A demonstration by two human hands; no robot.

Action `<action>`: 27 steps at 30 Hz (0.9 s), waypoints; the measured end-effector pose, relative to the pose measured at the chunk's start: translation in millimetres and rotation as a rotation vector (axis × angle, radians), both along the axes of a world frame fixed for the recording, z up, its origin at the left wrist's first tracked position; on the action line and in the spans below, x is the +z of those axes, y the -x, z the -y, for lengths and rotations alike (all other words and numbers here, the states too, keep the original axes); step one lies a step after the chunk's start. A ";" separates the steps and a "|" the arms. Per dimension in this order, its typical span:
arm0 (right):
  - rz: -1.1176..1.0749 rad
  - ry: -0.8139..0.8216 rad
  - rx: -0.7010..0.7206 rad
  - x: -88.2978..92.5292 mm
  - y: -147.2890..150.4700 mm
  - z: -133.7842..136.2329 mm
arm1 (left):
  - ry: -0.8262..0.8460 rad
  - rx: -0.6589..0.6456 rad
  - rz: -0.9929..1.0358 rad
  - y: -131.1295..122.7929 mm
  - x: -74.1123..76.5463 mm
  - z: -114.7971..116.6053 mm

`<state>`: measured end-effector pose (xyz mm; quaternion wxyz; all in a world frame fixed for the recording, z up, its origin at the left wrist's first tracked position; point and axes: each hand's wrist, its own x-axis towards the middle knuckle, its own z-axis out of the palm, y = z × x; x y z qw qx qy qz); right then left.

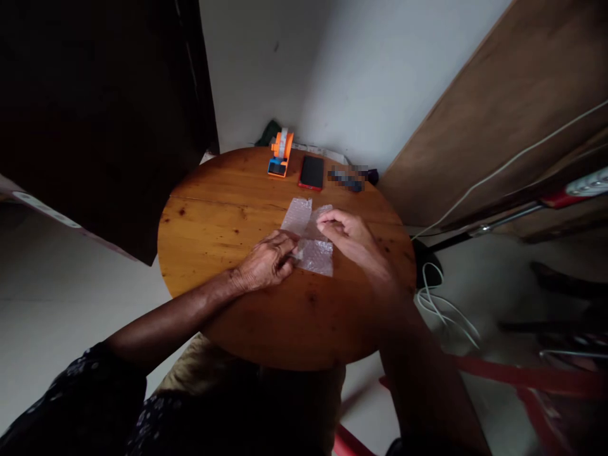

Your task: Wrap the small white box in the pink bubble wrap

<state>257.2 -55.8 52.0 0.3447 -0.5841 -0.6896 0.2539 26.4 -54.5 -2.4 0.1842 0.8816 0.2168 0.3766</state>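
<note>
Clear, crinkled bubble wrap [317,257] under the left hand [266,261], whose grip I can't tell, could slip if the narrowly pinched right hand [350,233] tugs.

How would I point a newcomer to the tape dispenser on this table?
Find the round wooden table by the white wall. Near its far edge, beyond the bubble wrap, the tape dispenser stands just left of the red-edged black phone. It is bright orange with blue low down, and rises upright while the phone lies flat.
</note>
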 end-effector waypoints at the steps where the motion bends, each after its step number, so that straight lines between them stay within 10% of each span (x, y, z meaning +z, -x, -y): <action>1: 0.028 0.015 -0.024 1.3 -1.7 7.6 | 0.004 0.006 -0.002 -0.5 -0.4 0.3; 10: -0.063 0.205 -0.168 -13.4 7.2 60.3 | 0.022 0.084 -0.089 -3.9 0.1 7.7; 27: -0.079 0.010 -0.345 -40.8 24.4 40.9 | 0.005 0.124 -0.132 -3.2 6.0 13.6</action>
